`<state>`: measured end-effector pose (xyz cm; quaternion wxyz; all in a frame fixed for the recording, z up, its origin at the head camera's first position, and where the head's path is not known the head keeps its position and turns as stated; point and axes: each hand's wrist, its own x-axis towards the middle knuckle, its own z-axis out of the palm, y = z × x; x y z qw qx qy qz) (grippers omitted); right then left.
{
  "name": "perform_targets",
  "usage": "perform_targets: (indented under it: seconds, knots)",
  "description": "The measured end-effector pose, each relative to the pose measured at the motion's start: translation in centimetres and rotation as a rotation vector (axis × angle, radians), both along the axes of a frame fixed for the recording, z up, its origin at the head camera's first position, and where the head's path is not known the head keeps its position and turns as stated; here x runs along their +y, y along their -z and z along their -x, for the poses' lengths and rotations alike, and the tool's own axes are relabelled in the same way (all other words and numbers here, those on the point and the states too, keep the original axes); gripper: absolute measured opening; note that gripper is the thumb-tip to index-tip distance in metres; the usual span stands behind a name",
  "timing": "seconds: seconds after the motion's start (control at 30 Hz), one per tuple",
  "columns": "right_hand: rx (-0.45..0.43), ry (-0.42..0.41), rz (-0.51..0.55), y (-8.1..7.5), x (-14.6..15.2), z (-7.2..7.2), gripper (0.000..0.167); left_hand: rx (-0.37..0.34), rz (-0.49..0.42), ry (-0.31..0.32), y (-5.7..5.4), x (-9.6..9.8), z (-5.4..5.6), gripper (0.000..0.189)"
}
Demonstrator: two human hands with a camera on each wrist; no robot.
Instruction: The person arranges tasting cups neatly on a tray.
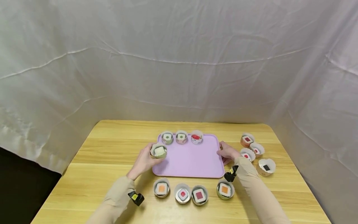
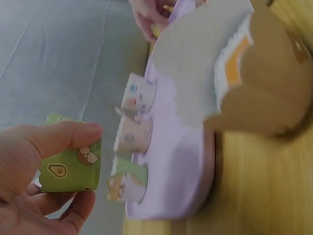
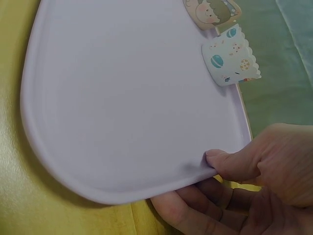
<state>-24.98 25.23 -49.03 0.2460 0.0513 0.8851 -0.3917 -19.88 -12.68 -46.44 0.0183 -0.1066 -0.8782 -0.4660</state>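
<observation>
My left hand [image 1: 144,160] grips a green paper cup [image 1: 155,154] printed with avocados, above the left side of a purple tray [image 1: 193,158]. Inside that cup sits a whitish sushi piece [image 1: 159,151]. In the left wrist view, the thumb lies across the green cup [image 2: 73,169] and the fingers curl under it. At the tray's right edge, my right hand [image 1: 227,151] pinches the rim, thumb on top and fingers beneath, as the right wrist view shows. Along the tray's far edge stand a green cup [image 1: 167,141], a pink cup [image 1: 181,141] and a white cup [image 1: 197,141], each holding a piece.
In front of the tray, several cups hold sushi pieces, among them an orange-topped piece [image 1: 161,188] and a dark red-centred piece [image 1: 199,195]. Right of the tray stand more cups, including a tan cup [image 1: 266,168] near my right forearm. Grey cloth [image 1: 181,77] hangs behind the wooden table [image 1: 117,137].
</observation>
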Motion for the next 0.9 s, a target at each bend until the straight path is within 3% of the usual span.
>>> perform_targets:
  seconds: [0.3,0.7,0.9]
  knots:
    - [-0.011,-0.033,0.045,-0.2,0.3,0.0,0.031,0.024,0.005,0.11,-1.2,3.0,0.6,0.07]
    - [0.013,-0.016,0.028,-0.1,0.0,-0.4,0.029,0.077,0.046,0.217,-4.1,6.7,2.0,0.07]
    - [0.012,-0.01,0.015,0.0,0.1,-0.2,0.029,0.028,0.039,0.262,-4.8,8.9,3.2,0.066]
